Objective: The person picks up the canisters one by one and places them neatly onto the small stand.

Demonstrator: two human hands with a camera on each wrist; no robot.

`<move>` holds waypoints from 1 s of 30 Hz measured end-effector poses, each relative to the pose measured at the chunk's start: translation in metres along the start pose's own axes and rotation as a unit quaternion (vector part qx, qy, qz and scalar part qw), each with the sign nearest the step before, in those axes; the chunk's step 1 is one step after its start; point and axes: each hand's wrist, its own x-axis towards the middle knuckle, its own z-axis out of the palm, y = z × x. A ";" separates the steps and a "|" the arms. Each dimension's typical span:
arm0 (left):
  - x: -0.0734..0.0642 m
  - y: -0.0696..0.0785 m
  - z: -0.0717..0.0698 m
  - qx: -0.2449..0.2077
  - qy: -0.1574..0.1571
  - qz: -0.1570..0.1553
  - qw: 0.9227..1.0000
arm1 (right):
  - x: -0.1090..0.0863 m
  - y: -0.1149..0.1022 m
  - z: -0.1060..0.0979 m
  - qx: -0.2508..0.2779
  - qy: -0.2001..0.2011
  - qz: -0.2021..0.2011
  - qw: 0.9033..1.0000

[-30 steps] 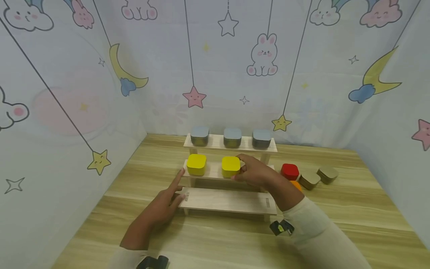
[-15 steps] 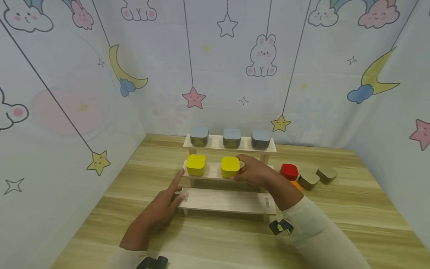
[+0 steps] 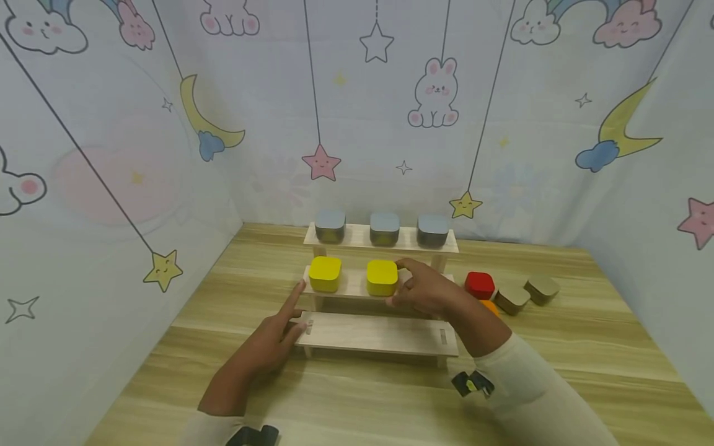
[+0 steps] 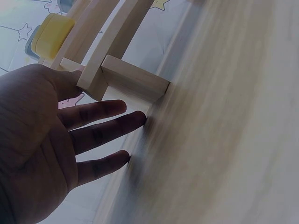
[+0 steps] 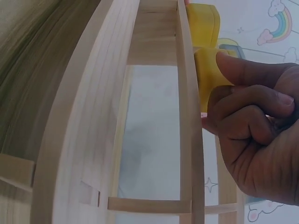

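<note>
A three-step wooden stand (image 3: 376, 334) stands on the table. Two yellow rounded blocks sit on its middle step: a left yellow block (image 3: 325, 274) and a right yellow block (image 3: 382, 277). My right hand (image 3: 429, 294) is at the right block's right side, index finger and thumb spread near its corners, grip loosened. In the right wrist view the thumb (image 5: 233, 65) overlaps that block and the other fingers curl; contact is hard to tell. My left hand (image 3: 268, 344) touches the stand's left ends with index finger and thumb; its other fingers (image 4: 107, 133) extend straight.
Three grey blocks line the top step, the middle grey block (image 3: 384, 229) among them. Right of the stand lie a red block (image 3: 480, 285), a partly hidden orange block (image 3: 490, 307) and two tan blocks (image 3: 512, 300). Printed cloth walls (image 3: 357, 124) enclose the table.
My right hand has shifted slightly right, its fingertips easing off the right yellow block. That block stays in place on the middle step. The left hand keeps its position.
</note>
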 end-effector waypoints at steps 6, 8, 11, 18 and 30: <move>0.000 -0.001 0.000 -0.004 0.000 0.000 1.000 | -0.010 0.003 -0.001 -0.036 0.031 0.014 0.999; 0.000 -0.002 0.000 -0.005 0.000 0.000 1.000 | -0.014 0.006 -0.003 -0.043 0.036 0.012 0.998; 0.000 -0.002 0.001 -0.008 0.000 0.002 1.000 | -0.022 0.010 -0.006 -0.039 0.037 0.008 0.999; 0.000 -0.002 0.000 -0.007 0.002 0.000 1.000 | -0.041 0.022 -0.016 0.015 0.030 -0.002 0.999; -0.001 0.000 0.000 -0.009 0.000 0.001 1.000 | -0.066 0.061 -0.035 0.070 0.000 -0.058 0.996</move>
